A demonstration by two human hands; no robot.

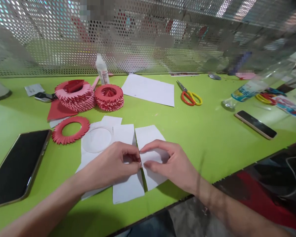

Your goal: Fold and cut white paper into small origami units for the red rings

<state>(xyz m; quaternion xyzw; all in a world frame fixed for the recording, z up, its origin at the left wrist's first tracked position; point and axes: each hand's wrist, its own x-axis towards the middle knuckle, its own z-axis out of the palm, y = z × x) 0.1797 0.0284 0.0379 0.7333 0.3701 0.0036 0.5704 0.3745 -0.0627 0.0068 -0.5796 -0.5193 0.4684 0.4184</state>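
Perforated screen [64, 56] backs our green tabletop [199, 131]. Toward half past ten stands a white squeeze bottle [103, 71]; its label carries print too small for us to read, and its contents are hidden. At half past two is a clear plastic bottle [246, 92] whose blue-and-yellow label is too blurred to make out. Between nine and ten, a pink ring stack [81, 102] holds a red folded piece [75, 86] in its hollow. At six o'clock, a left paper piece [128, 191] and a right paper piece [154, 179] lie side by side, narrowly apart. Our left hand [113, 161] pinches the left paper piece's inner edge, its grip drawn together; our right hand [180, 164] rests its fingertips at the right paper piece, thumb and forefinger parted.
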